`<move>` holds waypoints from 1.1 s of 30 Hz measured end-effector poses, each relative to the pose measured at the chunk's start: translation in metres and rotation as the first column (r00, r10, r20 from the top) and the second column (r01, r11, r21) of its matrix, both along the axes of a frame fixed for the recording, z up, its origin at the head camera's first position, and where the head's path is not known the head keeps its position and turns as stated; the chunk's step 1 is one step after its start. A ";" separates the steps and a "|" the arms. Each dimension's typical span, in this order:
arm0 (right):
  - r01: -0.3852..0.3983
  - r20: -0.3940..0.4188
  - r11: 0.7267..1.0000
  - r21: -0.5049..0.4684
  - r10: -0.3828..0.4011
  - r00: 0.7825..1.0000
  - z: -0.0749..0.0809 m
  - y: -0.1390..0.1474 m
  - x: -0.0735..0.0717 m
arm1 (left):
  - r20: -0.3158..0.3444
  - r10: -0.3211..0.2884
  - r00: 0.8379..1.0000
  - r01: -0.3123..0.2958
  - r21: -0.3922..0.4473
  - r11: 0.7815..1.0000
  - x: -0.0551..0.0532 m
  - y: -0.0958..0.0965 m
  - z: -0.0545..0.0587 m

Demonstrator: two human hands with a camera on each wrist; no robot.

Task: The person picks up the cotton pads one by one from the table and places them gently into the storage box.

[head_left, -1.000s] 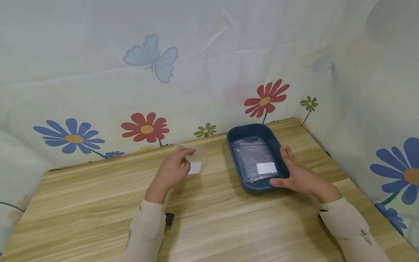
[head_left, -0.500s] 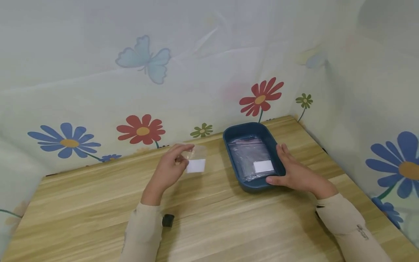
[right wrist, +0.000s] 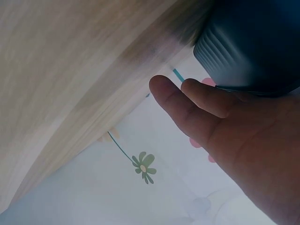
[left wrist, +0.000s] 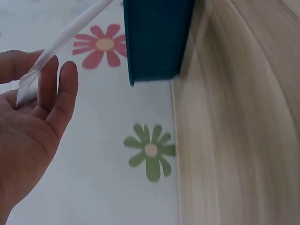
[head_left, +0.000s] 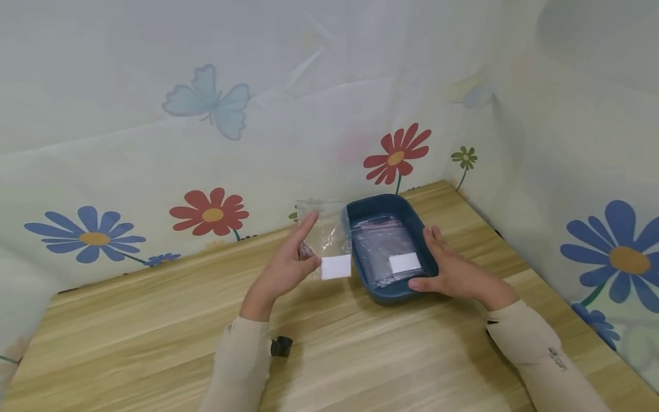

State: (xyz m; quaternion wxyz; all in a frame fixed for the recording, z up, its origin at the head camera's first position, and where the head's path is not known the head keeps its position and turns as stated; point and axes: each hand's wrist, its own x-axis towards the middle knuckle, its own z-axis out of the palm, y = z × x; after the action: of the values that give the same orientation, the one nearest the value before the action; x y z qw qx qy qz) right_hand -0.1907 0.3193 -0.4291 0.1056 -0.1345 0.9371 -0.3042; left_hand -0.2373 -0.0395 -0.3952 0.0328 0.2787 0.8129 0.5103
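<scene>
My left hand pinches a clear zip bag with a white label between thumb and fingers. It holds the bag up over the table, just left of a dark blue plastic bin. From the left wrist, the bag appears edge-on as a thin whitish strip between the fingers. Several more clear zip bags lie stacked in the bin, the top one with a white label. My right hand grips the bin's near right corner, thumb over the rim; two fingers extend beside the outer wall.
The wood-grain table runs back to a wall cloth printed with flowers and a butterfly. A small black piece sticks out beside the left sleeve.
My left hand has lifted the zip bag and carried it right, so that its edge now overlaps the bin's left side. My right hand stays at the bin's corner. The head view has shifted slightly.
</scene>
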 end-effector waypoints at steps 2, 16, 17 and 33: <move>0.004 0.005 1.000 0.005 -0.004 1.000 -0.001 0.000 -0.001 | 0.032 -0.023 0.999 0.022 0.024 0.999 -0.004 0.013 0.003; 0.018 -0.001 1.000 0.004 -0.018 1.000 -0.005 0.001 -0.001 | 0.238 -0.011 0.971 0.021 -0.042 0.999 -0.047 0.121 -0.014; 0.020 0.000 1.000 0.005 -0.020 1.000 -0.004 0.001 -0.001 | 0.248 -0.005 0.969 0.020 -0.058 0.998 -0.048 0.126 -0.016; 0.011 -0.011 1.000 0.023 -0.011 1.000 -0.004 0.001 -0.001 | 0.112 0.173 0.978 -0.101 -0.472 0.876 -0.039 0.162 -0.019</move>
State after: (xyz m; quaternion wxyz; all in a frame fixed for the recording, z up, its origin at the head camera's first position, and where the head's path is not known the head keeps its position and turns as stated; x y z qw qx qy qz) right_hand -0.1921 0.3200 -0.4332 0.1006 -0.1298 0.9418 -0.2935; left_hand -0.2763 0.1223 -0.4141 0.1236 0.1649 0.9241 0.3219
